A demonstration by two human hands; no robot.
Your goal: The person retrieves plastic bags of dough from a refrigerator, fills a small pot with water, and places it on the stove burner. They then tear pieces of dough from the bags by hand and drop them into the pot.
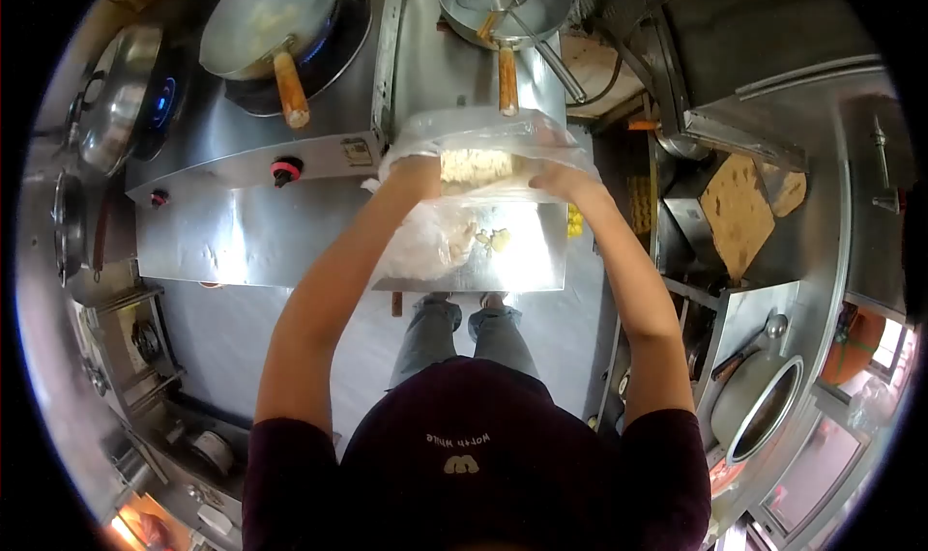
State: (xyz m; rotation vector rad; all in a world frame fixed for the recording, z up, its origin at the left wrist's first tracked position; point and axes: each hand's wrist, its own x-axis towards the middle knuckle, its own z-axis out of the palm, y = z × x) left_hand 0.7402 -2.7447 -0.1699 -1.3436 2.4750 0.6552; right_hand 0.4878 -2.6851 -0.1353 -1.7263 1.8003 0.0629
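Note:
A clear plastic bag (483, 126) is stretched between my hands above the steel counter. In it shows a pale yellow, crinkly block (477, 171) that looks like dried noodles. My left hand (414, 177) is closed on the bag at the block's left side, its fingertips partly hidden by the plastic. At the other side, my right hand (564, 179) grips the bag with bent fingers near the block's right end. Just below lies a crumpled plastic bag (425, 242) on the counter, with small pale pieces (495, 239) beside it.
A wok (266, 29) with a wooden handle stands over a lit burner at the upper left. Another pan (507, 10), holding a strainer and a ladle, sits beyond my hands. A metal pot (764, 406) and a ladle (773, 329) are on the right. Control knobs (285, 171) line the stove front.

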